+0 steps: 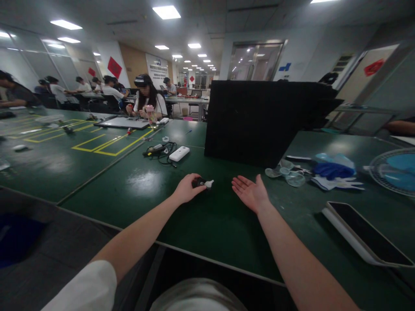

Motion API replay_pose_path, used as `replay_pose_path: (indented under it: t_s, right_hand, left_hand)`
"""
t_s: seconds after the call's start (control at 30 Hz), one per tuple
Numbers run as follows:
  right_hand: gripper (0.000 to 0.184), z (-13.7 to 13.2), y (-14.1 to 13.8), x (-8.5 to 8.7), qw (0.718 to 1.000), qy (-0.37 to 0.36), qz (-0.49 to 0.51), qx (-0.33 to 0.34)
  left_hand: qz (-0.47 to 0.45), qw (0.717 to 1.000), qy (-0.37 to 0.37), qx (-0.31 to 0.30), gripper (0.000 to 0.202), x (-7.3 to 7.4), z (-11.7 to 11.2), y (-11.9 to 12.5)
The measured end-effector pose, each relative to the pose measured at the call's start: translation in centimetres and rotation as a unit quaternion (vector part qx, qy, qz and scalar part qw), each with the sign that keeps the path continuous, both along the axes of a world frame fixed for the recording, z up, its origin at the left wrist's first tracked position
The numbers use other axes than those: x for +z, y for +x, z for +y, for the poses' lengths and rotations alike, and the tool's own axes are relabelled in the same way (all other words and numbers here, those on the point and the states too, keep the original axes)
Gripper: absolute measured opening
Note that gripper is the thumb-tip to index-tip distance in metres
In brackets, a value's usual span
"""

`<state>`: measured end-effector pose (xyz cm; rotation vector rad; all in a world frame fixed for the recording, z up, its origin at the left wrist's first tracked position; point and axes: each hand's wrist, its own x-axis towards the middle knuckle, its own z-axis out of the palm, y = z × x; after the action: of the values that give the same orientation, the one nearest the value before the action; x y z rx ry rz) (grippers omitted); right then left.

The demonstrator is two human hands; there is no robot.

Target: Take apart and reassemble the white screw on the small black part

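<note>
My left hand is closed around a small dark bottle with a white nozzle-like top. The bottle is tipped sideways, its top facing right, low over the green table; whether it rests on the surface I cannot tell. Much of its body is hidden behind my fingers. To the right, my right hand is held palm up with the fingers stretched out and nothing in it. A gap separates its fingertips from the white top.
A large black panel stands ahead. On the right lie clear plastic cups, white and blue gloves, a round rack and a tablet-like device. A white box and cables lie left. Another person sits opposite.
</note>
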<state>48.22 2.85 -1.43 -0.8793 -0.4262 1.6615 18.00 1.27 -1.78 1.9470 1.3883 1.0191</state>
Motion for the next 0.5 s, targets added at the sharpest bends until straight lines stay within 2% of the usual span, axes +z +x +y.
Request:
replay_pose_path:
  t_s: [0.1, 0.17, 0.33, 0.5]
  right_hand:
    - [0.071, -0.2, -0.2, 0.2, 1.0, -0.001, -0.002, 0.0]
    - [0.071, -0.4, -0.4, 0.4, 1.0, -0.002, 0.0, 0.0]
    - [0.077, -0.5, -0.3, 0.5, 1.0, 0.006, 0.018, -0.01]
    - [0.083, -0.4, 0.1, 0.3, 0.999, 0.015, 0.03, -0.011]
  left_hand:
    - [-0.035, 0.998, 0.003, 0.056, 0.053, -0.6, 1.2, -2.5]
    - [-0.023, 0.995, 0.006, 0.1, 0.053, -0.8, 2.0, -4.5]
    - [0.076, 0.979, 0.036, 0.186, 0.048, -0.4, 3.2, -9.2]
    - [0.205, 0.951, 0.084, 0.217, 0.049, 0.5, 2.7, -12.1]
